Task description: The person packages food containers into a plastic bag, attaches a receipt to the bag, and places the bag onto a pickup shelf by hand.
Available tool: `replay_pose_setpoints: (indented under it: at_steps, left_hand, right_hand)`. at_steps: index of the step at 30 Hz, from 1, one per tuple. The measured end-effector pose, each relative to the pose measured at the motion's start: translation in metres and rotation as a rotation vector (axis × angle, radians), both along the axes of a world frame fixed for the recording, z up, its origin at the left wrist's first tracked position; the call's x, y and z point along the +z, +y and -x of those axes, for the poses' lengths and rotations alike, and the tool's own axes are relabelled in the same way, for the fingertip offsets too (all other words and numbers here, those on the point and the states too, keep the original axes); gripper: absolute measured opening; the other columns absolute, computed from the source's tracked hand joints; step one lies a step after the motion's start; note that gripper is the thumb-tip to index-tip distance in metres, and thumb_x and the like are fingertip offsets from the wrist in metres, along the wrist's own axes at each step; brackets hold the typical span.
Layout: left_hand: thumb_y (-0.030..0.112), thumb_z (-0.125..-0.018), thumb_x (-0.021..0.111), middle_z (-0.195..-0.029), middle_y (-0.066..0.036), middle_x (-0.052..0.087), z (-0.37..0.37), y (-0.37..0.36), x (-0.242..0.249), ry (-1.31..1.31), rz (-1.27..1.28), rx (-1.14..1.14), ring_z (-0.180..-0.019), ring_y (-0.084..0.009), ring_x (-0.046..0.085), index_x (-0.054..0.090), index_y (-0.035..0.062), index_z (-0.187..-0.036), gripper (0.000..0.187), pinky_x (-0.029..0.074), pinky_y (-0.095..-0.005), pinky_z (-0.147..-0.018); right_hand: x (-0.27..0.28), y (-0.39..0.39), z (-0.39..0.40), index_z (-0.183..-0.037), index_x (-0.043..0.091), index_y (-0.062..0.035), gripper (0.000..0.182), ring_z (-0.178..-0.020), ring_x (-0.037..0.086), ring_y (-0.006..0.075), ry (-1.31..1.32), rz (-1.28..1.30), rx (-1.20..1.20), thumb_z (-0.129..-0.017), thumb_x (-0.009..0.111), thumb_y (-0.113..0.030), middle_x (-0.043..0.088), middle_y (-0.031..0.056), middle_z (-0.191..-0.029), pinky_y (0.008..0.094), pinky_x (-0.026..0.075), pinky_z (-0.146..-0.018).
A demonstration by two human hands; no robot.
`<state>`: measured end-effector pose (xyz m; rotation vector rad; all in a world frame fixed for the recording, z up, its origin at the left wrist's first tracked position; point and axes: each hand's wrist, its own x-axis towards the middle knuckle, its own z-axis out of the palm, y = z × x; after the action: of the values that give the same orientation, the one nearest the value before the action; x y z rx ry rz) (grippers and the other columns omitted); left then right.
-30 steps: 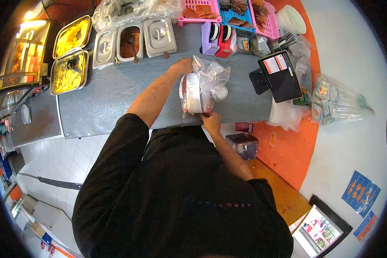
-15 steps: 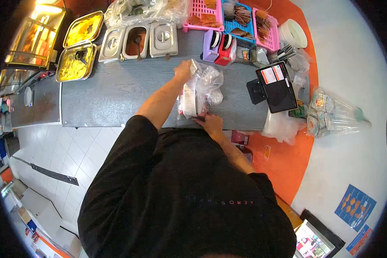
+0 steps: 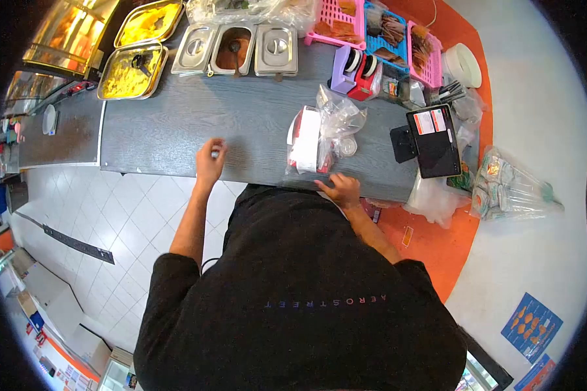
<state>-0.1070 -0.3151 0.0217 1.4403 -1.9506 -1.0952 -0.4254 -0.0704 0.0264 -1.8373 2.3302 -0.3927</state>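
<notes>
Two hands | right (image 3: 342,190) beside bagged parcel (image 3: 316,140) (touching?) | left (image 3: 210,163) apart

Bright, even light, fisheye-warped edges, sharp

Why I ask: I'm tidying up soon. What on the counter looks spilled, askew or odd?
Nothing looks spilled. One oddity: among the three steel pans, the middle pan stands uncovered with a ladle in it, while its neighbours are lidded. The clear bag lies bunched on the counter, its top untied.
</notes>
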Motion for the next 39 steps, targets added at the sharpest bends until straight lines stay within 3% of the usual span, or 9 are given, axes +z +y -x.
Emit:
replay_pose_setpoints:
  at_steps: [5,8,12,18,20,24,31,32,39]
  left_hand:
    - [0.013,-0.088,0.066,-0.095,-0.011,0.069,-0.038,0.023,-0.019,0.067,-0.161,-0.003,-0.081,-0.0200,0.068,0.065,0.0014,-0.102,0.018,0.054,-0.0319,-0.067]
    - [0.014,-0.088,0.067,-0.095,-0.010,0.069,-0.035,0.019,-0.022,0.087,-0.234,-0.034,-0.082,-0.0204,0.068,0.065,0.0016,-0.102,0.019,0.054,-0.0329,-0.071]
    - [0.015,-0.089,0.066,-0.096,-0.010,0.069,-0.017,0.007,-0.014,0.110,-0.294,-0.173,-0.085,-0.0207,0.067,0.065,0.0017,-0.103,0.020,0.053,-0.0336,-0.075]
    - [0.024,-0.091,0.063,-0.097,-0.013,0.069,0.015,-0.002,-0.021,0.092,-0.272,-0.410,-0.089,-0.0248,0.067,0.065,0.0024,-0.106,0.026,0.052,-0.0342,-0.079]
    - [0.037,-0.096,0.054,-0.098,-0.012,0.069,0.034,0.001,-0.029,0.152,-0.358,-0.474,-0.088,-0.0245,0.066,0.064,0.0027,-0.111,0.039,0.051,-0.0352,-0.080]
    - [0.047,-0.099,0.045,-0.101,-0.009,0.065,0.073,0.015,0.009,0.320,-0.755,-0.462,-0.093,-0.0207,0.060,0.061,-0.0009,-0.115,0.053,0.050,-0.0341,-0.081]
    - [0.050,-0.099,0.044,-0.099,-0.005,0.063,0.121,0.070,-0.012,0.381,-0.857,-0.634,-0.090,-0.0162,0.057,0.063,0.0026,-0.111,0.052,0.049,-0.0322,-0.077]
    - [0.050,-0.098,0.046,-0.098,-0.004,0.063,0.126,0.081,0.001,0.303,-0.888,-0.665,-0.086,-0.0151,0.056,0.063,0.0034,-0.110,0.051,0.049,-0.0316,-0.075]
    - [0.044,-0.097,0.053,-0.090,-0.002,0.061,0.174,0.205,0.007,0.244,-1.023,-0.889,-0.075,-0.0127,0.055,0.060,0.0069,-0.100,0.038,0.048,-0.0258,-0.069]
  right_hand:
    - [0.058,-0.042,0.005,-0.084,0.065,-0.0059,0.043,-0.087,0.056,0.0303,0.137,0.384,-0.165,-0.079,0.070,-0.048,0.060,0.0083,-0.084,0.0443,0.044,-0.079]
    - [0.069,-0.084,0.001,-0.095,0.066,-0.0042,0.046,-0.101,0.050,0.0327,0.227,0.297,-0.183,-0.079,0.069,-0.047,0.059,0.0096,-0.094,0.0462,0.036,-0.089]
    - [0.052,-0.112,-0.006,-0.105,0.065,-0.0051,0.046,-0.100,0.052,0.0306,0.194,0.154,-0.233,-0.080,0.071,-0.043,0.063,0.0082,-0.101,0.0456,0.037,-0.088]
    - [0.022,-0.115,0.007,-0.104,0.065,0.0016,0.041,-0.087,0.058,0.0349,-0.078,0.140,-0.287,-0.088,0.064,-0.036,0.065,0.0188,-0.095,0.0449,0.041,-0.085]
    - [0.031,-0.110,0.000,-0.101,0.065,0.0050,0.034,-0.085,0.062,0.0344,-0.569,0.343,-0.490,-0.093,0.059,-0.027,0.067,0.0196,-0.090,0.0421,0.044,-0.082]
    - [0.105,-0.086,-0.008,-0.110,0.062,0.0058,0.028,-0.091,0.063,0.0207,-0.604,0.653,-0.527,-0.096,0.053,-0.017,0.069,0.0157,-0.101,0.0346,0.047,-0.080]
    - [0.263,0.055,-0.012,-0.106,0.063,0.0055,0.024,-0.088,0.061,0.0163,-0.466,0.726,-0.713,-0.092,0.059,-0.013,0.068,0.0094,-0.096,0.0306,0.047,-0.078]
    - [0.271,0.088,-0.009,-0.105,0.063,0.0055,0.021,-0.086,0.062,0.0166,-0.392,0.897,-0.591,-0.089,0.060,-0.008,0.068,0.0074,-0.094,0.0306,0.048,-0.077]
    - [0.409,0.358,-0.066,-0.098,0.061,0.0025,0.014,-0.086,0.060,0.0124,-0.189,1.077,-0.982,-0.085,0.059,-0.004,0.064,0.0068,-0.098,0.0273,0.049,-0.074]
